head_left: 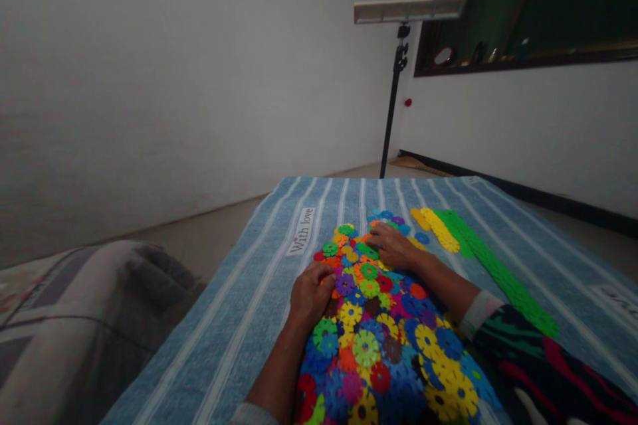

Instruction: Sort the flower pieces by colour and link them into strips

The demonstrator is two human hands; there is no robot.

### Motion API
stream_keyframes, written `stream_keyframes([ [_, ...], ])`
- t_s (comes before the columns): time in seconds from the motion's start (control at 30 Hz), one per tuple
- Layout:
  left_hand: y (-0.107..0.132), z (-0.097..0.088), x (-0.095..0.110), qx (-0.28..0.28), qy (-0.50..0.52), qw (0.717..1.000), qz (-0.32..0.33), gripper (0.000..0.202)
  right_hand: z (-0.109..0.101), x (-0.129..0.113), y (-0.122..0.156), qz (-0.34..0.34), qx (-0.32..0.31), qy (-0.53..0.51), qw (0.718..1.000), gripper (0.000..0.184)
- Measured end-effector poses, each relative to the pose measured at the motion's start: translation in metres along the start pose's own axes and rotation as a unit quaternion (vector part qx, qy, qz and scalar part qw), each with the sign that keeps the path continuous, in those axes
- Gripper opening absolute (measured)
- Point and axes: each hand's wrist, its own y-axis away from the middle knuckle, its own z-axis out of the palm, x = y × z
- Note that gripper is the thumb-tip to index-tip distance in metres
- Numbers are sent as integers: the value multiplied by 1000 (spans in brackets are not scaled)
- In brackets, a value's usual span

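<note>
A long heap of colourful notched plastic discs, the snowflake building-disc kind (366,346), spreads over the blue striped cloth in front of me. At the heap's left edge is my left hand (313,292), its fingers curled together beside a purple disc (345,283); what they hold, if anything, is hidden. My right hand (393,247) reaches over the heap's far right side. Its fingers lie slightly apart on the discs, near a green one (367,251). To the right lie a long green row of joined discs (508,272) and a shorter yellow row (441,231).
The striped cloth (259,279) covers the table, with a "With love" label (302,231) on it. Blue and purple discs (397,220) lie beyond the heap. A lamp on a black stand (391,113) rises behind the table. Grey fabric (124,305) drapes something at left.
</note>
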Motion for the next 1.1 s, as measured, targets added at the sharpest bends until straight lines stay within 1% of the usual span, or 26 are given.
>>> stream_keyframes([
  [0.13,0,-1,2,2,-2,1000,-3,15,1,-6,-13,13,-10,15,1000,22],
  [0.23,0,-2,4,4,-5,1000,0,16,3,-11,-21,30,-41,36,998,25],
  [0.33,0,-3,6,5,-5,1000,6,16,4,-14,-26,46,-54,32,997,13],
  [0.4,0,-4,7,6,-6,1000,5,16,4,-15,-28,63,-38,-5,997,7],
  [0.5,-1,-4,7,4,-9,1000,-3,15,1,-17,-29,103,-2,-87,991,8],
  [0.57,-2,-5,7,2,-10,1000,-4,16,-5,-16,-27,119,21,-141,983,9],
  [0.63,-3,-6,8,-1,-9,1000,0,18,-15,-10,-20,125,47,-199,971,10],
  [0.7,-3,-7,7,-3,-7,1000,2,20,-30,5,-6,138,74,-242,958,12],
  [0.77,-4,-6,7,-4,-6,1000,2,20,-49,29,16,169,80,-225,956,14],
  [0.83,-5,-6,6,-2,-5,1000,3,20,-69,57,46,204,49,-153,966,15],
  [0.9,-5,-5,5,0,-5,1000,4,20,-85,83,77,231,30,-121,965,14],
  [0.93,-5,-4,4,0,-6,1000,4,20,-91,94,92,248,2,-88,965,14],
  [1.0,-6,-4,4,-1,-7,1000,2,21,-97,110,116,268,-41,-37,962,16],
  [1.1,-7,-5,3,-3,-10,1000,2,21,-95,117,137,276,-86,0,957,18],
])
